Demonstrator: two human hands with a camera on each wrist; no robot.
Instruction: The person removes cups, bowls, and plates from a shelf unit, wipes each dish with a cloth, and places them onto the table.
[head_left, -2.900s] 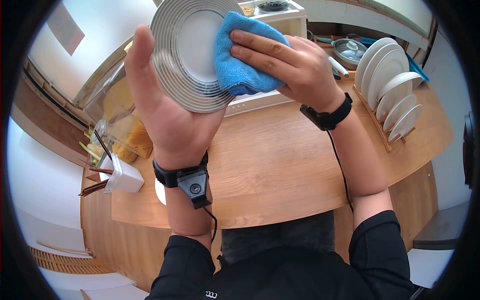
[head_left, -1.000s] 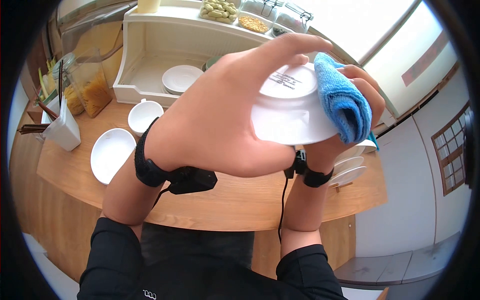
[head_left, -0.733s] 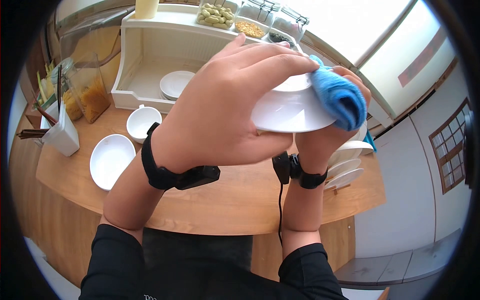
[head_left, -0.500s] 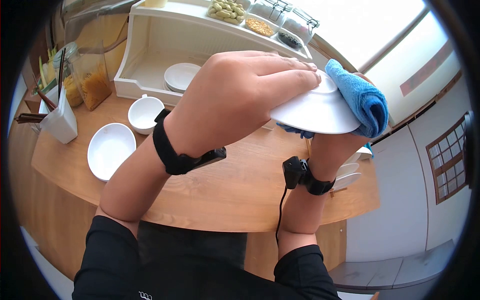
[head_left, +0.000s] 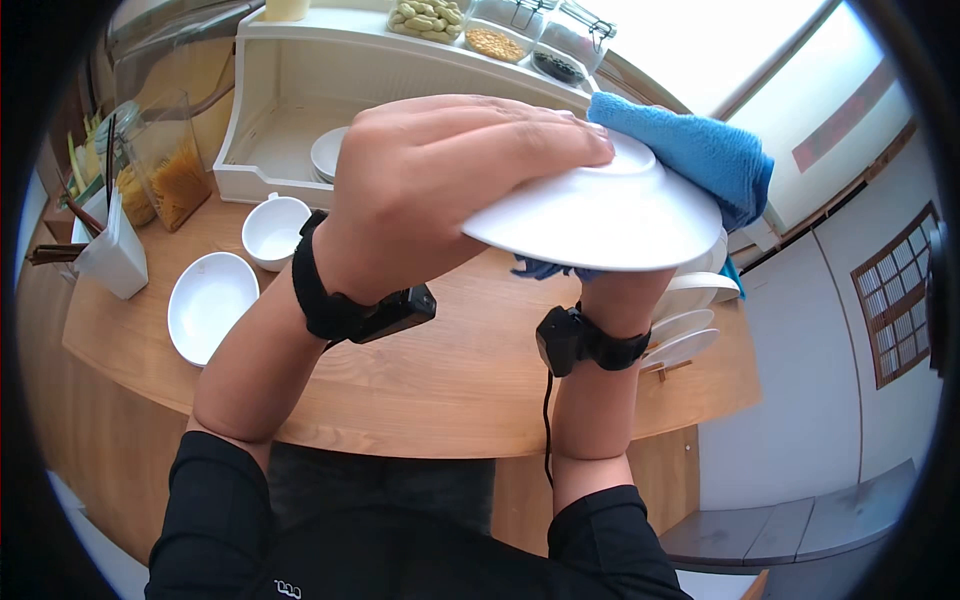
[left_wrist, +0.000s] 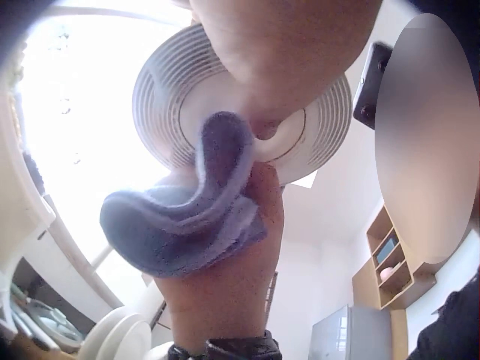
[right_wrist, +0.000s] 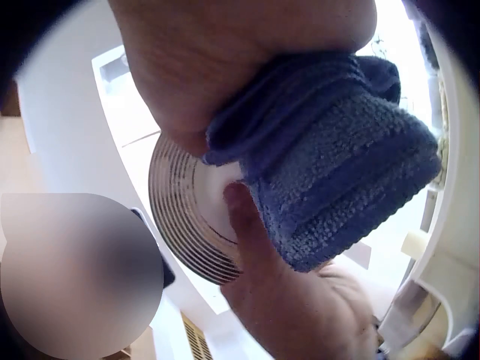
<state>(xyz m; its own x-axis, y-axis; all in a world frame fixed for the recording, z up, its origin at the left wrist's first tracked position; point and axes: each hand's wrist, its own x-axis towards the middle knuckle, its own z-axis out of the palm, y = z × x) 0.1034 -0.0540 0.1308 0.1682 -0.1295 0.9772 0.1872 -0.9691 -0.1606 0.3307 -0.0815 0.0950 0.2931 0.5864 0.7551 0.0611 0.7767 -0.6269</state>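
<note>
A white plate point(head_left: 610, 228) is held up over the table with its underside facing up. Dark concentric rings on its front show in the left wrist view. My left hand point(head_left: 430, 170) grips the plate's left side, fingers across the underside and thumb point(right_wrist: 244, 214) against the front. Along the far right edge lies a folded blue cloth point(head_left: 690, 150), part of which hangs below the plate. The right hand point(right_wrist: 240, 56) holds this cloth around the rim; in the head view the plate and cloth hide most of that hand.
A white oval bowl point(head_left: 213, 308) and a white cup point(head_left: 275, 230) stand at left. Behind is a white shelf point(head_left: 235, 175) with plates inside and jars point(head_left: 495, 42) on top. A chopstick holder point(head_left: 118, 250) sits far left; a plate rack point(head_left: 665, 370) stands right.
The plate has turned from its ringed front facing the head camera to its underside showing. Over the last second the left fingers have come to lie across the underside; the cloth has shifted along the rim.
</note>
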